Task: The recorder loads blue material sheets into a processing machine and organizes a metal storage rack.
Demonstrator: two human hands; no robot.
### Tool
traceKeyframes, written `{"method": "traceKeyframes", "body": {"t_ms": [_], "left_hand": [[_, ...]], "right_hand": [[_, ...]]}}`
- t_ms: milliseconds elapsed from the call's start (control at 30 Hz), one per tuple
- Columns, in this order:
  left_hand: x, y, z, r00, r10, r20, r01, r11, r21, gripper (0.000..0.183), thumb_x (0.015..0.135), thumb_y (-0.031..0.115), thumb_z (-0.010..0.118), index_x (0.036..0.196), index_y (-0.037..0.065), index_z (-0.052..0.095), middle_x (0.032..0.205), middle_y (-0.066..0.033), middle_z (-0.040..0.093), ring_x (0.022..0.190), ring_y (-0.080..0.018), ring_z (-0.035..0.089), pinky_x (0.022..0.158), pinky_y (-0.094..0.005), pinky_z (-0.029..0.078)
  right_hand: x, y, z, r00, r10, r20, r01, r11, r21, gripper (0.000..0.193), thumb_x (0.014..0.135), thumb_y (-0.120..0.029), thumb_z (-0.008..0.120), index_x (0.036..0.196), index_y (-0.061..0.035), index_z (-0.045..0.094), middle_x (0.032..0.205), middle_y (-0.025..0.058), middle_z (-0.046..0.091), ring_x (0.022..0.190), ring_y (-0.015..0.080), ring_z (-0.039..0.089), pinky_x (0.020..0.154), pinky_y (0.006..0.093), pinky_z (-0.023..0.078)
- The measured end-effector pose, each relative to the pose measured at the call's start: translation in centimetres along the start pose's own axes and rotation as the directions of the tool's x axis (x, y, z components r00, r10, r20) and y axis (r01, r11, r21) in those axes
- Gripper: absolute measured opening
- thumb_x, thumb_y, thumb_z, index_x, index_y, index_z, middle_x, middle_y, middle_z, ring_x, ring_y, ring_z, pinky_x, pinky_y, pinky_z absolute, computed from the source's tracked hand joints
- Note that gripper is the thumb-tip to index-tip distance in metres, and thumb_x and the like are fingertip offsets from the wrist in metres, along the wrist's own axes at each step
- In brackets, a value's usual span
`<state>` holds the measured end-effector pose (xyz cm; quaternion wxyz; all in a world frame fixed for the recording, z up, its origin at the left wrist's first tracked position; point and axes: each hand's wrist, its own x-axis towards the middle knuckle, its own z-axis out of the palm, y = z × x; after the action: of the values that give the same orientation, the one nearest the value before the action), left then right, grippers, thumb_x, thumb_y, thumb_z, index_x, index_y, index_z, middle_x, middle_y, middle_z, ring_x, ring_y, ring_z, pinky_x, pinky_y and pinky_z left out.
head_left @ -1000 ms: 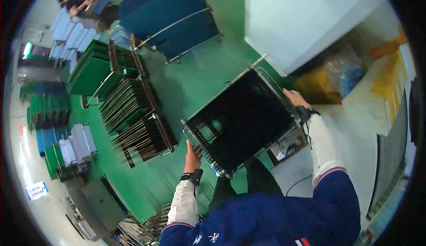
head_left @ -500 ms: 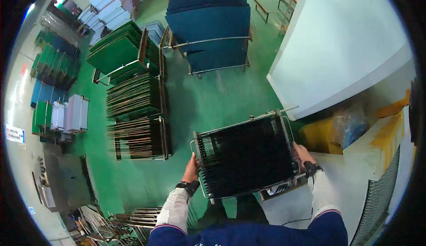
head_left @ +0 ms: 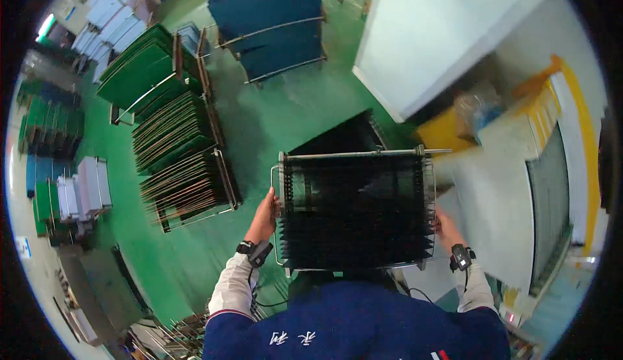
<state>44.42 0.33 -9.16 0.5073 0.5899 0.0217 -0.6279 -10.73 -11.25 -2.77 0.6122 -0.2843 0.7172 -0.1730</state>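
A metal-framed rack (head_left: 357, 211) packed with thin dark panels is held level in front of my body. My left hand (head_left: 263, 217) grips the wire handle on its left side, fingers curled round the wire. On the opposite side my right hand (head_left: 449, 231) grips the rack too, its fingertips partly hidden behind the frame. Each wrist wears a dark strap with a small device. Just beyond the rack's far bar, a second dark panelled thing (head_left: 344, 133) shows at an angle, its lower part covered by the rack.
To the left stand racks of green boards (head_left: 172, 129) on the green floor. Large blue panels (head_left: 269, 29) lean in a frame at the far side. A big white cabinet (head_left: 431, 29) stands far right, near yellow cartons (head_left: 444, 129) and a pale machine (head_left: 496, 185).
The rack has turned from tilted to square with my body and appears raised. The dark panelled thing behind it has come into view. My view has swung to the right.
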Motion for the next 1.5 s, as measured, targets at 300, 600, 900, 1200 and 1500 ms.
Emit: {"method": "traceKeyframes", "body": {"t_ms": [300,600,900,1200,1500], "left_hand": [[-1.9,-2.2,8.9,0.972,-0.022,0.233,-0.053,0.949,0.312,0.049,0.090,0.058,0.058,0.103,0.011,0.057,0.083,0.0023,0.053,0.076,-0.0098,0.048,0.068,-0.0265,0.034],[-5.9,-11.1,27.9,0.865,-0.227,0.447,-0.060,0.839,0.541,0.058,0.086,0.056,0.064,0.112,0.004,0.058,0.084,0.0039,0.046,0.073,-0.0092,0.041,0.066,-0.0236,0.033],[-7.4,-24.7,47.2,0.769,-0.365,0.524,-0.206,0.636,0.744,0.073,0.080,0.063,0.066,0.113,-0.002,0.058,0.095,-0.0034,0.051,0.085,-0.0135,0.046,0.074,-0.0298,0.038],[-6.1,-30.4,54.8,0.669,-0.421,0.613,-0.434,0.448,0.782,0.074,0.086,0.056,0.062,0.128,-0.005,0.053,0.112,-0.0106,0.060,0.099,-0.0176,0.054,0.086,-0.0326,0.044],[-5.1,-28.7,52.1,0.736,-0.342,0.584,-0.364,0.527,0.768,0.058,0.087,0.044,0.067,0.122,-0.003,0.061,0.116,-0.0104,0.064,0.106,-0.0175,0.057,0.094,-0.0306,0.044]], "right_hand": [[-11.4,12.0,-7.3,0.969,0.000,-0.247,0.064,0.966,0.250,0.039,0.088,-0.054,0.062,0.091,-0.0155,0.060,0.070,-0.0045,0.052,0.058,0.0074,0.047,0.050,0.0234,0.032],[-16.4,28.4,-19.7,0.925,0.152,-0.350,0.086,0.810,0.580,0.034,0.094,-0.044,0.058,0.090,-0.0103,0.058,0.064,-0.0030,0.043,0.055,0.0081,0.043,0.049,0.0249,0.037],[-18.7,41.4,-32.7,0.899,0.274,-0.342,0.074,0.675,0.734,0.059,0.093,-0.062,0.046,0.110,-0.0061,0.056,0.072,0.0023,0.051,0.064,0.0205,0.052,0.062,0.0325,0.045],[-17.0,46.1,-36.6,0.911,0.324,-0.254,-0.032,0.670,0.741,0.085,0.090,-0.069,0.041,0.147,-0.0056,0.035,0.147,0.0151,0.039,0.117,0.0268,0.049,0.107,0.0452,0.027],[-19.4,41.1,-38.4,0.679,0.157,-0.717,0.129,0.936,0.327,0.048,0.094,-0.041,0.059,0.122,-0.0030,0.057,0.115,0.0092,0.062,0.102,0.0227,0.057,0.095,0.0386,0.041]]}}
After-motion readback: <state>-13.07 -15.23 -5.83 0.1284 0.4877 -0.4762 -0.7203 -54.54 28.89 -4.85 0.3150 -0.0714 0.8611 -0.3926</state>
